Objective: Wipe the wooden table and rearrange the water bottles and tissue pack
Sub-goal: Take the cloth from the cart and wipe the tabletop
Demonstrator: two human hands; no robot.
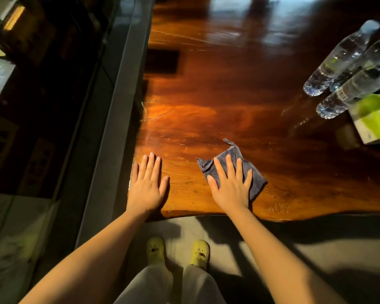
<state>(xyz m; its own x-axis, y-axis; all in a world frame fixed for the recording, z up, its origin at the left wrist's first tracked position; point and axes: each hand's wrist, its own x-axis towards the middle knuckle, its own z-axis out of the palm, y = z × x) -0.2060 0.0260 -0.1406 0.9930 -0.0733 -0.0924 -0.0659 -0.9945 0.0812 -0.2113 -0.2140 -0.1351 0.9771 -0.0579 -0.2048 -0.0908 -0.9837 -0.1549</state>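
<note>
Pressing the right hand (230, 185) flat onto a dark grey cloth (257, 181) near the front edge of the wooden counter (206, 106), stretching its fingers (228, 165) straight and wide, gripping nothing. Resting the left hand (147, 187) palm-down on bare wood at the front left corner, apart from the cloth, laying its fingers (149, 165) straight (thumb angled out). Showing, at the far right, a far water bottle (340, 60) beside a near water bottle (360, 84), just beside a green and white tissue pack (373, 119). Offering only blurred, unreadable labels. Standing in yellow slippers (155, 249)
</note>
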